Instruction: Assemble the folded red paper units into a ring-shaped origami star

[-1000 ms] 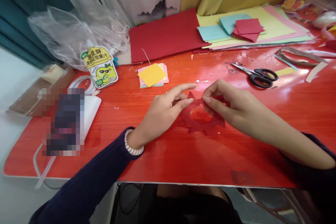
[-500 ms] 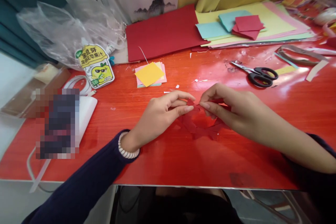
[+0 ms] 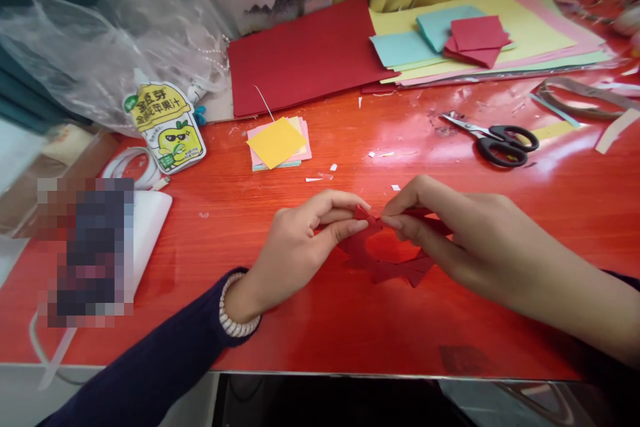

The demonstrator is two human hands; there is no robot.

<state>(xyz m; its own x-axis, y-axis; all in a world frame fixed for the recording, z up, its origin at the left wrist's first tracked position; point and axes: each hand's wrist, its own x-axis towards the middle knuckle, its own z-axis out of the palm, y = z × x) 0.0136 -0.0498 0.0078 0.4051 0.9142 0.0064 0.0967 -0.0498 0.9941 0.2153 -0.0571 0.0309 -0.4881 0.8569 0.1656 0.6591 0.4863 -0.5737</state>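
Observation:
A dark red folded paper ring with pointed segments lies on the glossy red table. My left hand pinches the ring's upper left point between thumb and fingers. My right hand pinches the adjoining segment just to the right, its palm covering the ring's right side. The fingertips of both hands nearly touch above the ring's top edge.
A stack of small coloured paper squares with a yellow one on top sits behind my hands. Black-handled scissors lie at the right. Large red paper, pastel sheets, a juice pouch, a plastic bag and paper strips line the back.
My left index finger has curled down from stretched out into a pinch on the paper ring. Both hands and the ring sit lower in view as the camera tilted.

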